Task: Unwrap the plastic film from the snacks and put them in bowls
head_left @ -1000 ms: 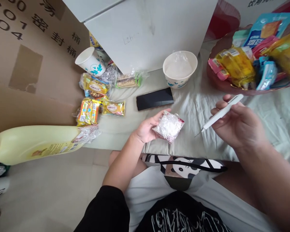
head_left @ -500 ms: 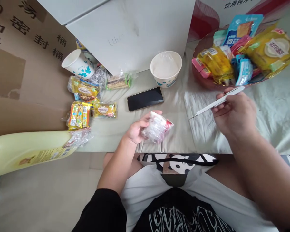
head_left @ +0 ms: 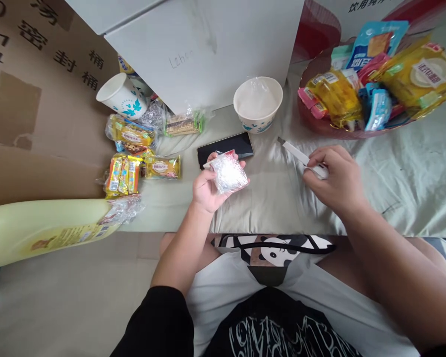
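Observation:
Resting in my left hand [head_left: 205,191] is a small squarish packet in clear, shiny plastic wrap [head_left: 230,173], with a bit of red at its top edge. Fingers curl around its sides and the thumb presses on its left. My right hand [head_left: 336,178] grips a white box cutter [head_left: 301,156] by its handle. The blade end points up and left, over the cloth between the hands. Behind my left hand lies a black phone [head_left: 240,146], partly covered by the packet. A paper bowl [head_left: 258,121] with clear plastic inside stands beyond the phone.
Wrapped snacks [head_left: 161,167] and a tilted paper cup [head_left: 122,96] sit at the left by a cardboard box [head_left: 52,148]. A pale yellow bottle [head_left: 52,230] juts in there. At right, a reddish bowl [head_left: 312,121] holds snack packs. A white box [head_left: 208,59] stands behind.
My left hand has lifted and turned the packet, bringing it up and left in front of the phone. My right hand has moved left, and the cutter's blade end now points up-left instead of down-left.

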A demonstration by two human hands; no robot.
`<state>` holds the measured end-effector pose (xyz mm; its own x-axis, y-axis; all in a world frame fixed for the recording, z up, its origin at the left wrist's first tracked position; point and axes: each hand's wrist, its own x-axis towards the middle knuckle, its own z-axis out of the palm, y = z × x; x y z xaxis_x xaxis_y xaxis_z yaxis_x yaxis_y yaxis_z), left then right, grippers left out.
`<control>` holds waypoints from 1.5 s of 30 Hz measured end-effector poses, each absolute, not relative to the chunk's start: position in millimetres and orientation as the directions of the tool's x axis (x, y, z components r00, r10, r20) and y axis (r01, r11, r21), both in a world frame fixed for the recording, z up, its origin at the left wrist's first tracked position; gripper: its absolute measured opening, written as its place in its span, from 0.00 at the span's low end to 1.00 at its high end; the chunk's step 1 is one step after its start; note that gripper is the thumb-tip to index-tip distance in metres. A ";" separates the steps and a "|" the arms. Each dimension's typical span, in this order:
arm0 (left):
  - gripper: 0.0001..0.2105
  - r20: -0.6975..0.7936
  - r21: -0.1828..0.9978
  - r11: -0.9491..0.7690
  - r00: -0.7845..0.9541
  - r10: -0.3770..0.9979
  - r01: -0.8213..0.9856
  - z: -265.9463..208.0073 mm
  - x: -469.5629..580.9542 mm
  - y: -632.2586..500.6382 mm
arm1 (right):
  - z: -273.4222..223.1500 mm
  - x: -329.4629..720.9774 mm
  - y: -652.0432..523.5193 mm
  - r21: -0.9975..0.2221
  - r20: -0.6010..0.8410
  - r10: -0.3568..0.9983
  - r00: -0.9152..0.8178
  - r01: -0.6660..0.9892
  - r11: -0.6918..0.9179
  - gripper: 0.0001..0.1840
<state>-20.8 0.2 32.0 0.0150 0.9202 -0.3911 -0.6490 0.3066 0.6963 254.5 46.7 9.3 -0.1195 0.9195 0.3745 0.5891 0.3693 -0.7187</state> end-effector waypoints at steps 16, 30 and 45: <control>0.31 -0.190 0.931 0.252 0.241 0.952 -0.263 0.6 5.2 -9.1 | 8.2 218.0 12.8 -0.699 0.425 0.748 -0.510 0.341 0.629 0.05; 0.40 -0.013 0.984 -0.051 0.347 0.938 0.173 -1.8 -5.9 -10.4 | -1.6 207.1 13.8 -0.708 0.482 0.719 -0.501 0.262 0.656 0.09; 0.26 0.259 0.808 -0.292 0.135 0.956 0.512 -1.5 -24.7 3.7 | 2.1 220.4 23.8 -0.716 0.296 0.856 -0.423 0.495 0.492 0.20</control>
